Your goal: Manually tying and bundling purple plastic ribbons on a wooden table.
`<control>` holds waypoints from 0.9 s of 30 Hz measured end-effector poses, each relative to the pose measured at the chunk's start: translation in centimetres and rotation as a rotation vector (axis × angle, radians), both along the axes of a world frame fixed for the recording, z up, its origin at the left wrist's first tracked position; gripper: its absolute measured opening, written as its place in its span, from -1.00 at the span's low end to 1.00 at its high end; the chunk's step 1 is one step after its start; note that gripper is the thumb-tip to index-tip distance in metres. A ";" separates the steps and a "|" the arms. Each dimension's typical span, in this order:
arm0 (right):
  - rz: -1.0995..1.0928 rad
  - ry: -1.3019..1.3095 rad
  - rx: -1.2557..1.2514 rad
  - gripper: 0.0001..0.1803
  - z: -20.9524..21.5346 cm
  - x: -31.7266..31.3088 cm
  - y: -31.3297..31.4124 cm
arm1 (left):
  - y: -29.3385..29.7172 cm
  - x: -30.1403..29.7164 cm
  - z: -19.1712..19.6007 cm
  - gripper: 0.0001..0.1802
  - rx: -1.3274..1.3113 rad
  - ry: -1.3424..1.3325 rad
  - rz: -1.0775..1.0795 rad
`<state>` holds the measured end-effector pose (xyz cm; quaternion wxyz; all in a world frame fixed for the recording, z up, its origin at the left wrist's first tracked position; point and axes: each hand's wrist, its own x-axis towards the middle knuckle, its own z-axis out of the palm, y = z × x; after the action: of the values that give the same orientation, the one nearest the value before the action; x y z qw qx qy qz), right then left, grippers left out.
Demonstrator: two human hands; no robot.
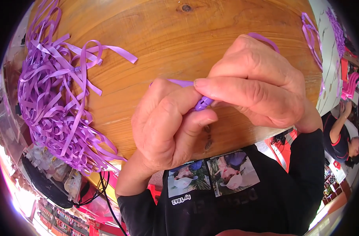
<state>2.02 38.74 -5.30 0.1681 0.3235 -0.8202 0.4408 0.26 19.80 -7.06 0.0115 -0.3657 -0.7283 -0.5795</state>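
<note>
Above the wooden table, my left hand (165, 122) is closed, with its thumb and forefinger around a small purple plastic piece (203, 103) that has dark slots. Its exact kind is partly hidden by the fingers. My right hand (262, 84) pinches right beside it, thumb and fingertips touching the left forefinger. A strip of purple ribbon (181, 82) runs between the two hands at the fingertips. Another bit of purple ribbon (265, 40) loops out behind the right knuckles. Inside the right fist, the ribbon cannot be seen.
A tangled heap of purple ribbons (49, 98) covers the left side of the wooden table (159, 39). A few more ribbons (311, 35) hang at the right edge, near a white marbled surface (330, 74). Another person (339, 135) is at far right. Black cables (104, 192) hang at lower left.
</note>
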 end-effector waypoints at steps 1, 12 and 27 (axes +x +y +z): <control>-0.008 0.018 0.001 -0.63 0.0 0.0 -0.1 | 0.0 0.0 -0.3 -0.70 0.017 0.071 0.028; 0.037 0.110 0.012 -0.66 -0.5 -0.5 0.2 | -0.3 -0.7 0.8 -0.70 -0.118 0.106 0.046; 0.118 -0.081 0.113 -0.71 0.5 0.1 0.4 | -0.8 -0.5 1.0 -0.75 -0.334 0.514 0.028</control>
<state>2.16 39.19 -4.80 0.0901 0.3621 -0.8295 0.4155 -0.27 19.04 -6.05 0.1433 -0.4871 -0.7916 -0.3400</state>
